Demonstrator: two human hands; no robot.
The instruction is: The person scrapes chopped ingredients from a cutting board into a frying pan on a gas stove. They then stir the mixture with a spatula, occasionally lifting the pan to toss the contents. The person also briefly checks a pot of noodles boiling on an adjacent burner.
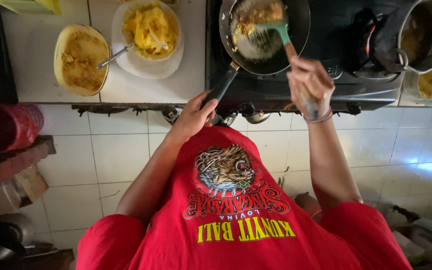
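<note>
- The stove (326,85) carries 2 vessels: a frying pan (276,45) on the left burner and a metal pot (421,35) on the right, where an open flame (371,37) is seen beside the pot wall. A sleeve or wrist could be scorched if it were passed near that flame.
- The frying pan is steadied by its dark handle (222,86), around which the left hand (193,117) is closed. The handle juts past the stove edge toward the body, so the pan could be tipped by a knock from the torso.
- The yellow fried food (258,15) lies at the far side of the pan, under the blade of the green spatula (276,25). It could be pushed over the far rim by a hard shove.
- The spatula is gripped by the right hand (308,85), closed around its wooden shaft directly above the stove. Hot oil could be spattered onto that hand.
- On the tiled counter (176,85), 1 bowl of yellow pieces (151,27) and 1 oval dish (81,60) stand well apart from the pan; drips could be caused by any transfer across that gap.
</note>
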